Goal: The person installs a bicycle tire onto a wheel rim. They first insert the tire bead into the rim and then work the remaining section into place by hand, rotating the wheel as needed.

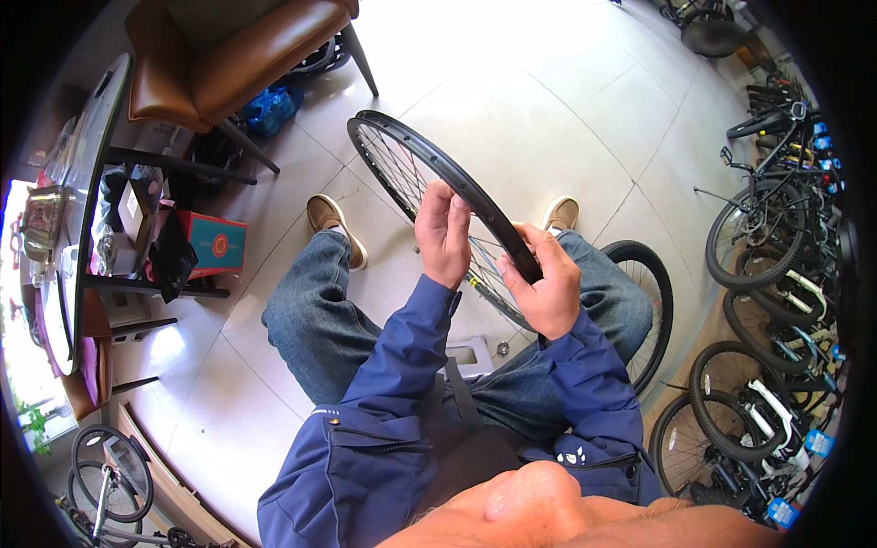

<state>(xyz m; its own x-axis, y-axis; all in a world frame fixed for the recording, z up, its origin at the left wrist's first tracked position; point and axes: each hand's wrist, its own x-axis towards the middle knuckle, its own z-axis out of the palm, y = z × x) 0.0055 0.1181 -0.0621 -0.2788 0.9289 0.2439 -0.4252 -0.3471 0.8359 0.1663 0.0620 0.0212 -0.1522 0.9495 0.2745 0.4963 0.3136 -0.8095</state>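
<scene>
A bare black bicycle wheel with thin spokes and no tyre stands tilted between my knees, its rim running from the far left toward me. My right hand is wrapped round the near part of the rim, thumb on top. Farther along, my left hand is closed with its fingertips and thumb pressed at the rim's edge, beside the spokes. Whether a spoke or small part sits in that pinch cannot be made out. Part of the wheel's lower side is hidden by my hands and arms.
A tyre rests beside my right leg. Several bicycles line the right side. At left are a brown leather chair, a glass-topped table and a red and teal box. A small metal part shows between my legs.
</scene>
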